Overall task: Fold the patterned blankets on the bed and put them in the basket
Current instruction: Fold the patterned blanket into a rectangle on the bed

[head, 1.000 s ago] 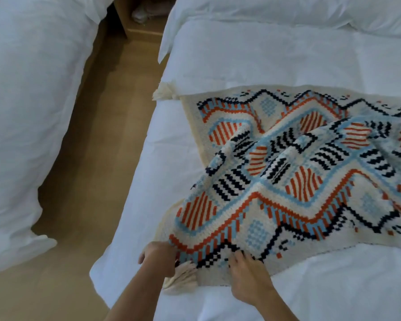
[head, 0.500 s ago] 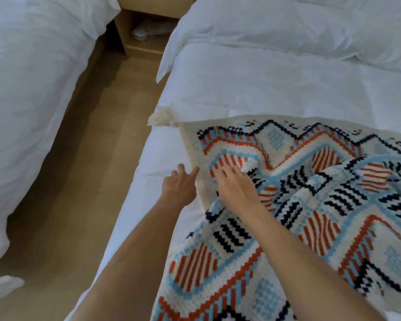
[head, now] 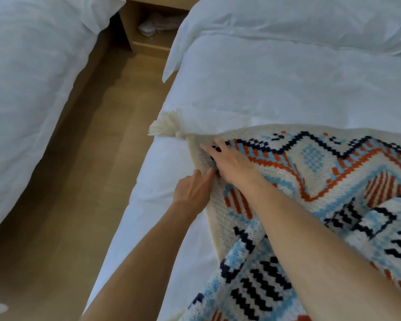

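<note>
White bed [head: 276, 89] carries the patterned blanket [head: 322, 205], spread over its near right part, one fold rumpled toward the person. Right hand [head: 232, 163] lies flat on the blanket's far left corner, fingers straight, just short of the cream tassel [head: 164, 127]. Left hand [head: 192, 191] touches the blanket's left edge, fingers loosely extended, nothing gripped.

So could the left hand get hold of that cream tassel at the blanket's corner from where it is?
Probably yes. The left hand lies at the blanket edge, and only bare white bedding separates it from the tassel; nothing blocks it.
</note>
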